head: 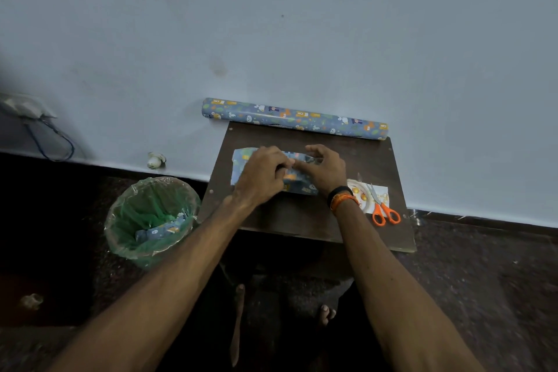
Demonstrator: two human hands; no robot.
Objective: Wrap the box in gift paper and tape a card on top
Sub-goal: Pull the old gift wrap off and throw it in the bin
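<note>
Both my hands meet over the half-wrapped box at the middle of the small dark table: left hand and right hand pinch the gift paper along its top seam. Loosen either pinch, I judge, and the fold springs open, slackening the wrap. The card waits under the scissors, beside my right wrist.

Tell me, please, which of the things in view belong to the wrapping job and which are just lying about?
Belong to the job:
- box in gift paper, under both hands: left, right
- gift paper roll
- card
- orange scissors

Just lying about:
- lined bin holding paper scraps
- white object by the wall
- blue cable
</note>
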